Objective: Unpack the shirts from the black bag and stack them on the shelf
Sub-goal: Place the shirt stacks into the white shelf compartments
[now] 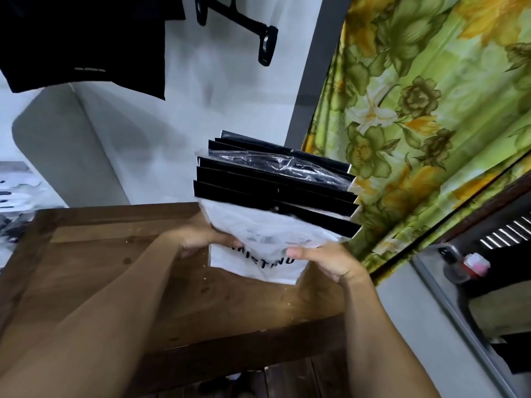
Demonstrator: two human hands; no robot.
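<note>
Head view. Pale walls point(115, 124) are being shown at the back of the scene. A floral curtain point(416, 124) is hanging at the right, and a dark garment point(86, 44) and a black hanger point(238, 27) are hanging at the top. A wooden shelf point(115, 268) is being viewed from above in the lower half of the frame.

A stack of packed shirts point(275, 193) is being held over the far right part of the shelf. It is being tilted so that the packet edges are fanning toward the camera. The stack is being gripped from both sides. The left hand point(198, 239) is being curled round its left edge and the right hand point(330, 262) round its right edge, with both thumbs being pressed on the white packet point(258, 271) at the front. This two-sided grip is judged to be preventing the slippery plastic packets from sliding apart before they are set down.

Whether the lower edge of the stack is touching the shelf cannot be told. The black bag is not being shown. The fingers behind the stack are being hidden by the packets. The lettering on the white packet is being partly covered by the right thumb and cannot be read in full. The blurred items point(14, 196) at the left edge are being cut off and cannot be identified.
</note>
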